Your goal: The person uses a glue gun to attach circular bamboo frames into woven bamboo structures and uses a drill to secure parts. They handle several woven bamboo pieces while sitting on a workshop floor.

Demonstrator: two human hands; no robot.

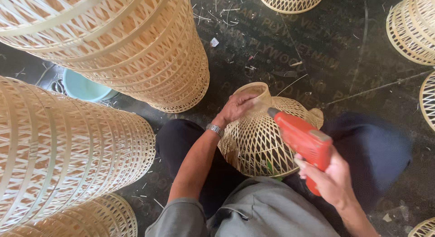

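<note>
Between the person's knees, on the dark floor, sits a woven bamboo shade, its narrow neck pointing up and away. Left hand is closed over that neck, fingers wrapped around the rim, a metal watch on the wrist. Right hand is clenched around the grip of an orange drill, whose tip touches the shade just beside the neck. Tall stacks of similar shades stand to the left, with a pale blue bowl between them. More shades lie at the far edge and at the right. Bamboo slivers litter the floor.
</note>
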